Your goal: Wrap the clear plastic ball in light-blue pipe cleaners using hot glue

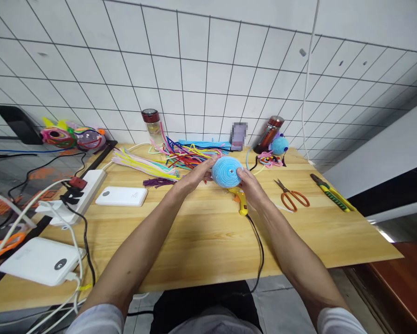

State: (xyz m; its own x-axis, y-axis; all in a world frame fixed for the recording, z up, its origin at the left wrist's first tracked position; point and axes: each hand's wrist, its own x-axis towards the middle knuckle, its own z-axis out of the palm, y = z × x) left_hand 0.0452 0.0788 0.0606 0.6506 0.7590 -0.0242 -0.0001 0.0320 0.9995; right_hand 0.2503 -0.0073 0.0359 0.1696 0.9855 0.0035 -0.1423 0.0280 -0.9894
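Note:
Between my two hands is a light blue ball [225, 172] wound in rows of fuzzy pipe cleaner, with a small hole near its middle. My left hand [202, 172] is closed against its left side, its fingertips partly hidden behind the ball. On the lower right, my right hand [249, 183] grips it with the thumb on the front. Just below the ball lies a yellow glue gun [242, 204], partly covered by the ball and my right hand. Behind them spreads a pile of coloured pipe cleaners [184, 155].
Orange-handled scissors [294, 197] and green-yellow pliers [332, 192] lie to the right. At the back stand a glass bottle [153, 127], a phone [238, 136] and a brown flask [269, 134]. White power banks [121, 196] and a power strip [79, 199] with cables occupy the left.

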